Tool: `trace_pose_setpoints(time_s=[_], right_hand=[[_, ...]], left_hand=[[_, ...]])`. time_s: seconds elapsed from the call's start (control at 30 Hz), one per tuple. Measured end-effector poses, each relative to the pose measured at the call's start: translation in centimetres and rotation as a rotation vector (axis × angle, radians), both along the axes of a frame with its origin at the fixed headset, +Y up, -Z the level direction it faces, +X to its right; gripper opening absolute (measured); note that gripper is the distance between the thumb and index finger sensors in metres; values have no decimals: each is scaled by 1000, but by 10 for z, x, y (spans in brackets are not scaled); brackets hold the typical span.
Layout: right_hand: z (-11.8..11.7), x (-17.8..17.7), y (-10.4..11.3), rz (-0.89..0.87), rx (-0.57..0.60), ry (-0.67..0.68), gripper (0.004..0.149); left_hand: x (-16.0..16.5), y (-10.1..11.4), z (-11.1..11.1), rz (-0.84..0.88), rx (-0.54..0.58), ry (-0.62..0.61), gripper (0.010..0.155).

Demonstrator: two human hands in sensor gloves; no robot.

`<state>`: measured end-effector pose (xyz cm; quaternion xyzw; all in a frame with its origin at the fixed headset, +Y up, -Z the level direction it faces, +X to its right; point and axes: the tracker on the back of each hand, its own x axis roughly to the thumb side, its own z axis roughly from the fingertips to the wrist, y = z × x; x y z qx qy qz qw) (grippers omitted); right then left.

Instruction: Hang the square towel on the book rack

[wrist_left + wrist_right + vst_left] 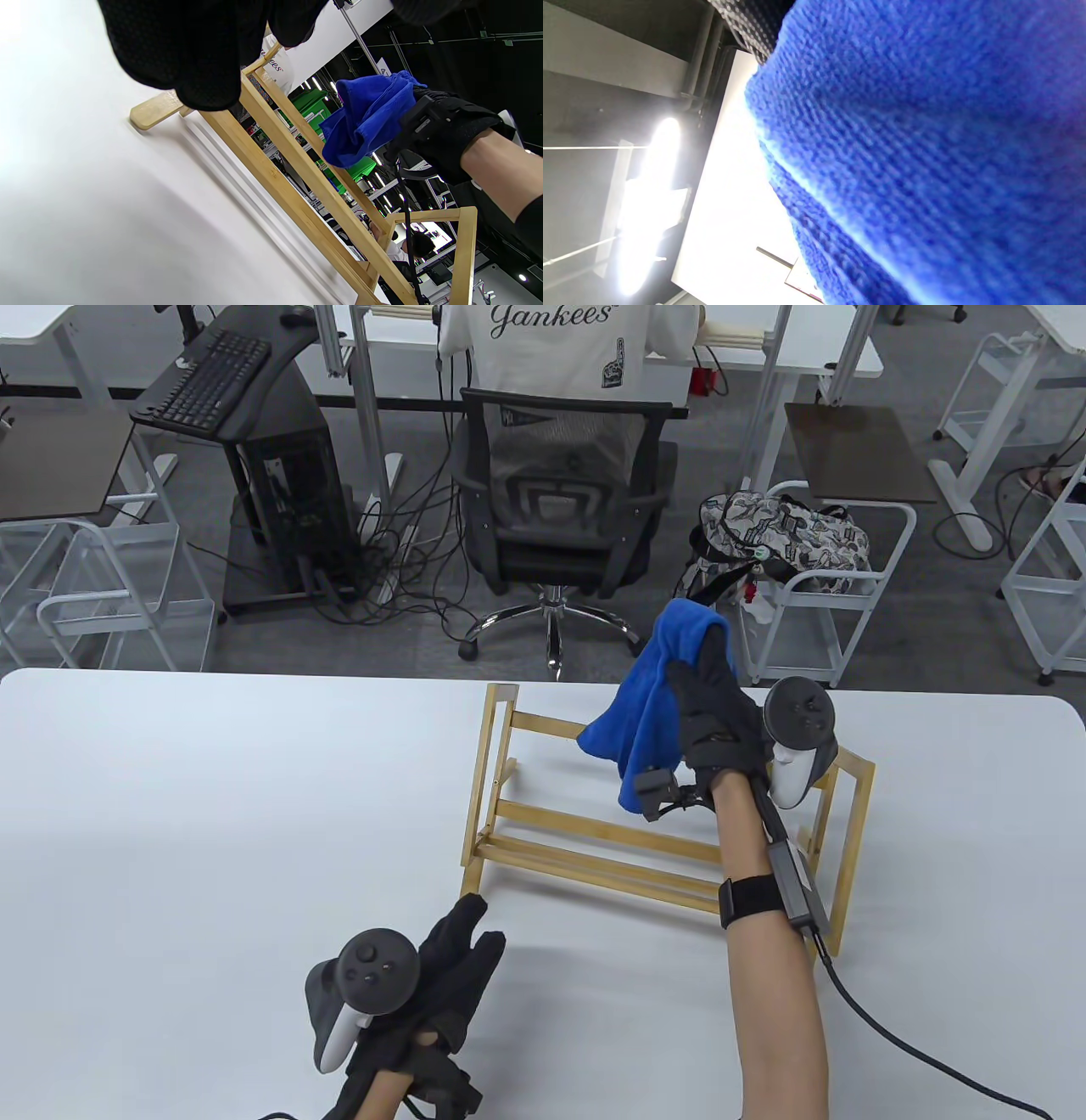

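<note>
A bamboo book rack [594, 848] stands on the white table [212, 814], also seen in the left wrist view [297, 186]. My right hand [713, 704] grips a bunched blue square towel [653, 695] and holds it up above the rack's top rail; the towel hangs down to the left of the hand. The towel also shows in the left wrist view [365, 118] and fills the right wrist view [925, 161]. My left hand [450, 967] lies flat on the table, fingers extended beside the rack's near left foot, holding nothing.
Beyond the table's far edge stand an office chair [560, 509], a white cart with a patterned backpack [780, 534], and desks. A cable [891, 1035] runs from my right forearm across the table's right front.
</note>
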<state>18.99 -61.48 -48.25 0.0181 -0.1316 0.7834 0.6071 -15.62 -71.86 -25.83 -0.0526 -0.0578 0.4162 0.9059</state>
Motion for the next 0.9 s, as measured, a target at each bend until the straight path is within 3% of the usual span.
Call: trace_pose_setpoints(time_s=[0.37,0.9], right_hand=[[-4,0,-30,89,-102,1,58],[-4,-18,-57,320,-211,11,56]], left_hand=[[0,-1,0,-11,-2,2,74],[2,-2,-1,-30,-1,-4,74]])
